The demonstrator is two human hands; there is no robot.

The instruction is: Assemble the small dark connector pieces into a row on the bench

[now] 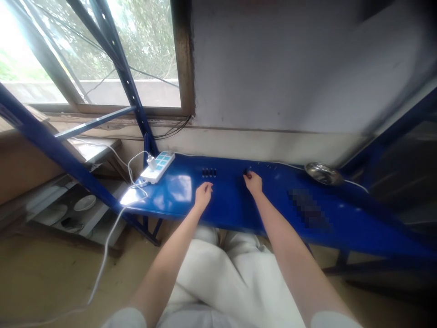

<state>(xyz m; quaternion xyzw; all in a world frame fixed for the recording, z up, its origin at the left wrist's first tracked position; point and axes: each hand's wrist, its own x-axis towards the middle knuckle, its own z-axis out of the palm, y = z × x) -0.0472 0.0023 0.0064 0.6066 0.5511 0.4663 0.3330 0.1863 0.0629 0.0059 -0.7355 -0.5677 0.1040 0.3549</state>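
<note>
Several small dark pieces stand in a short row on the blue table. Just below them is my left hand, its fingers pinched together; whether something small is between them cannot be made out. My right hand is closed over the table farther right, fingertips around a small dark object that is too small to name. A few tiny thin bits lie near the back edge, right of my right hand.
A white power strip with a plugged-in cable sits at the table's left end. A round shiny metal dish is at the back right, with a pixelated dark item in front. Blue metal posts rise at left.
</note>
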